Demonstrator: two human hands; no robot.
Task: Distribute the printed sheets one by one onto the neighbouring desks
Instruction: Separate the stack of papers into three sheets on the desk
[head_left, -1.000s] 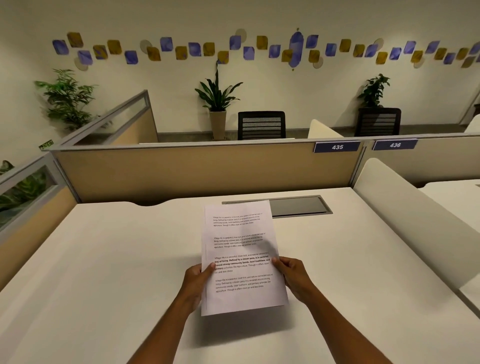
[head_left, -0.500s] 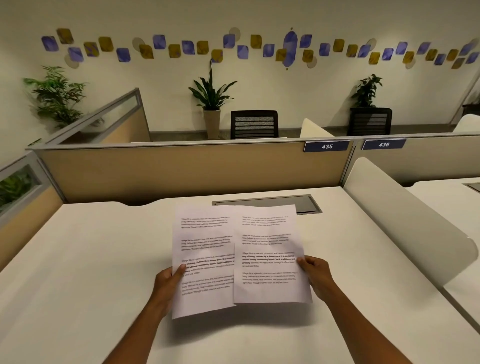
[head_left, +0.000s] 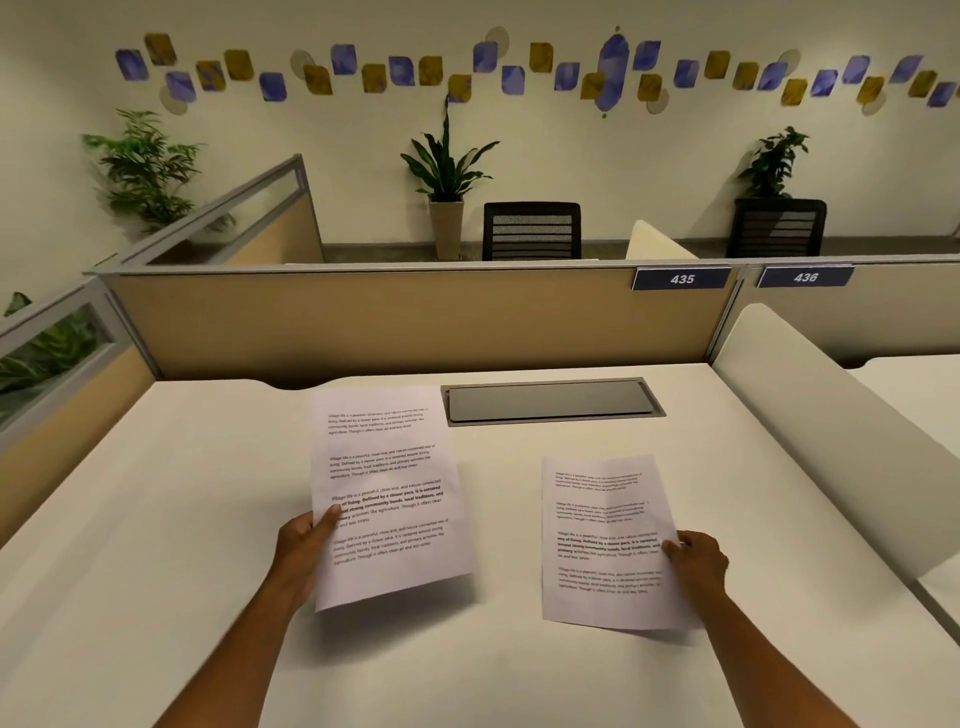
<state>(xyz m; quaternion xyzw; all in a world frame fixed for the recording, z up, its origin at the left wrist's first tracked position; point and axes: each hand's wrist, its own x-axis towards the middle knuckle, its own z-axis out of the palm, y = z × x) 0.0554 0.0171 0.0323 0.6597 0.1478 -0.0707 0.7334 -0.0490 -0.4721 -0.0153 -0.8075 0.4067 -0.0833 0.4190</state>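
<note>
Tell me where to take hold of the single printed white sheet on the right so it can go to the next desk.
Grip the single printed white sheet by its right long edge, about halfway down, coming from the right. The right hand already pinches there. The sheet lies low and nearly flat over the white desk, so pinching the edge looks easier than lifting from above. The left hand holds the other printed pages.

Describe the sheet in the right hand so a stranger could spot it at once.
Start at the white desk below the 435 plate. Two printed sheets show; this sheet is the one nearer the white divider, pinched at its edge by the right hand. The left hand holds the other sheets.
</note>
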